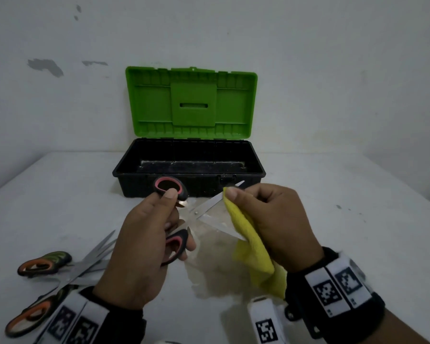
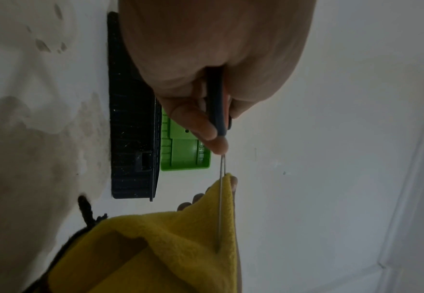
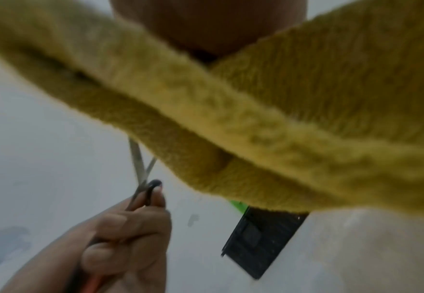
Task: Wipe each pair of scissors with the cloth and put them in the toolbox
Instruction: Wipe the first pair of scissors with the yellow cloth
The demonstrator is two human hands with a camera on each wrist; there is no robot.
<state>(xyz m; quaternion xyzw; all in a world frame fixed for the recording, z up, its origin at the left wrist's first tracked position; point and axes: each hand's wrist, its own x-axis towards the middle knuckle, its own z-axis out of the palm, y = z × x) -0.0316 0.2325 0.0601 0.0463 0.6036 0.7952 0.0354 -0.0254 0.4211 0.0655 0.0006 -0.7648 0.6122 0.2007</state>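
My left hand (image 1: 159,224) grips the black-and-pink handles of a pair of scissors (image 1: 209,207), held above the table with the blades spread wide. My right hand (image 1: 266,219) pinches a yellow cloth (image 1: 251,244) around the upper blade near its tip. In the left wrist view the blade (image 2: 221,208) runs into a fold of the cloth (image 2: 180,247). The right wrist view is mostly filled by the cloth (image 3: 256,119), with the scissors (image 3: 140,168) and left hand (image 3: 120,237) below it. The black toolbox (image 1: 189,180) stands behind, its green lid (image 1: 191,103) upright and its inside bare.
Two more pairs of scissors with orange-and-dark handles (image 1: 45,264) (image 1: 27,316) lie on the white table (image 1: 333,219) at the front left. The toolbox stands against a white wall (image 1: 308,58).
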